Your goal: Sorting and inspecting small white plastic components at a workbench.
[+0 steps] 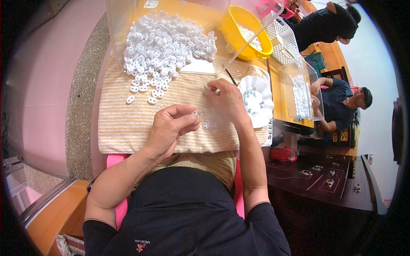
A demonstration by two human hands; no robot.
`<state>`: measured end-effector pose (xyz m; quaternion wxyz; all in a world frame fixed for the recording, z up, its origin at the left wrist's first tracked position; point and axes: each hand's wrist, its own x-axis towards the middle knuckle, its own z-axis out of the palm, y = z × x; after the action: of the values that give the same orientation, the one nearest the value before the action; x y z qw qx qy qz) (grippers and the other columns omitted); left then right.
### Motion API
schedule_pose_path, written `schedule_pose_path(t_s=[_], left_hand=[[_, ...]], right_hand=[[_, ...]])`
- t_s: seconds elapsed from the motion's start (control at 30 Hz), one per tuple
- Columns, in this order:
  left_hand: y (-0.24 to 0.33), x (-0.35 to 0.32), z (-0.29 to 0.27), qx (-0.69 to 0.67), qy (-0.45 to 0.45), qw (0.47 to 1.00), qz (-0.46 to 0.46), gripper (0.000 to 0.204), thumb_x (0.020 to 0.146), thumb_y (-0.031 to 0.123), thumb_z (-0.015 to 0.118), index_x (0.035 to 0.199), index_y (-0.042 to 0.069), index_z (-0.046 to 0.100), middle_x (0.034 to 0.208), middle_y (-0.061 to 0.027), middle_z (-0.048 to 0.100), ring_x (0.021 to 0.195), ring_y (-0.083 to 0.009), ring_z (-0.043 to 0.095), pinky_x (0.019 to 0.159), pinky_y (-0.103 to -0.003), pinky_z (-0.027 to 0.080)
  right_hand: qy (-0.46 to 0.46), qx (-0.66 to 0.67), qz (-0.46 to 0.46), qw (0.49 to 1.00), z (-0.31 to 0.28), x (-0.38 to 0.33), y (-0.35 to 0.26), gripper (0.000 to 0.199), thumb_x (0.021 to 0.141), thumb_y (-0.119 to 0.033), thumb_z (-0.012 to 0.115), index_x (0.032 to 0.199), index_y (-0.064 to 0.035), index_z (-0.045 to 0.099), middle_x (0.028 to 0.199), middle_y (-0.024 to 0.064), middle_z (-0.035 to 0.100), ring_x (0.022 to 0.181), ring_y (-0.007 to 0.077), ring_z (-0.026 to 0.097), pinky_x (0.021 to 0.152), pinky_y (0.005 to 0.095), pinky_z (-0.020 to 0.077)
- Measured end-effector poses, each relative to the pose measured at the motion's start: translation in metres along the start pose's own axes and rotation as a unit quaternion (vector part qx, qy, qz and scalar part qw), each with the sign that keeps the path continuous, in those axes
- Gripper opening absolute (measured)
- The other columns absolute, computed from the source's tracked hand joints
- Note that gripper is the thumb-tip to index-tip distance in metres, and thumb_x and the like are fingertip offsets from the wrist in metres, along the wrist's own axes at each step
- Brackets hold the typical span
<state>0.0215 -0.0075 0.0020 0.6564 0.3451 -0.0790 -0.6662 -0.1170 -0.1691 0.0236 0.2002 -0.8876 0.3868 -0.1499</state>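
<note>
The left hand [171, 128] pinches one small white plastic piece [195, 114]; the right hand [226, 100] grips another piece [208, 86] at one o'clock. Best keep both over the striped towel [124, 123], pinching firmly.

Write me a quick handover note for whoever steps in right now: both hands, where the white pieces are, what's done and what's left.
Left hand: pinching one small white piece at its fingertips.
Right hand: resting on the striped towel, fingertips on another piece.
Done, apparently: small cluster lying between the hands.
Left: big heap of white pieces at the towel's far edge, plus strays.
White scalloped dish sits to the right.
</note>
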Motion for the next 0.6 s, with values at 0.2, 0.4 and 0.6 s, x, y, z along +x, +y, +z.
schedule_pose_path(t_s=[0.2, 0.4, 0.6], left_hand=[[0.001, 0.000, -0.001, 0.001, -0.003, 1.000, -0.001, 0.016, 0.085, 0.001, 0.065, 0.101, 0.000, 0.063, 0.092, -0.0086, 0.068, 0.079, -0.0161, 0.067, 0.076, -0.030, 0.058], [0.000, 0.001, -0.001, 0.007, -0.005, 1.000, 0.000, 0.016, 0.085, 0.001, 0.065, 0.101, 0.001, 0.063, 0.091, -0.0087, 0.068, 0.078, -0.0157, 0.067, 0.075, -0.030, 0.058], [0.001, 0.000, 0.000, 0.006, 0.001, 1.000, 0.001, 0.015, 0.085, 0.001, 0.065, 0.100, 0.000, 0.063, 0.090, -0.0087, 0.067, 0.079, -0.0159, 0.067, 0.076, -0.030, 0.058]], right_hand=[[0.008, -0.036, -0.006, 0.999, 0.003, 0.002, 0.001, 0.020, 0.080, -0.015, 0.066, 0.092, 0.0003, 0.069, 0.090, 0.0142, 0.067, 0.080, 0.0277, 0.065, 0.073, 0.0341, 0.0496], [0.004, 0.005, -0.004, 1.000, 0.002, 0.000, 0.004, 0.021, 0.082, -0.014, 0.064, 0.098, -0.0015, 0.070, 0.090, 0.0165, 0.066, 0.084, 0.0298, 0.065, 0.075, 0.0362, 0.0495], [-0.075, -0.045, -0.024, 0.996, -0.006, -0.002, -0.003, 0.025, 0.087, -0.014, 0.059, 0.111, -0.0076, 0.064, 0.098, 0.0189, 0.063, 0.090, 0.0373, 0.062, 0.081, 0.0440, 0.0480]])
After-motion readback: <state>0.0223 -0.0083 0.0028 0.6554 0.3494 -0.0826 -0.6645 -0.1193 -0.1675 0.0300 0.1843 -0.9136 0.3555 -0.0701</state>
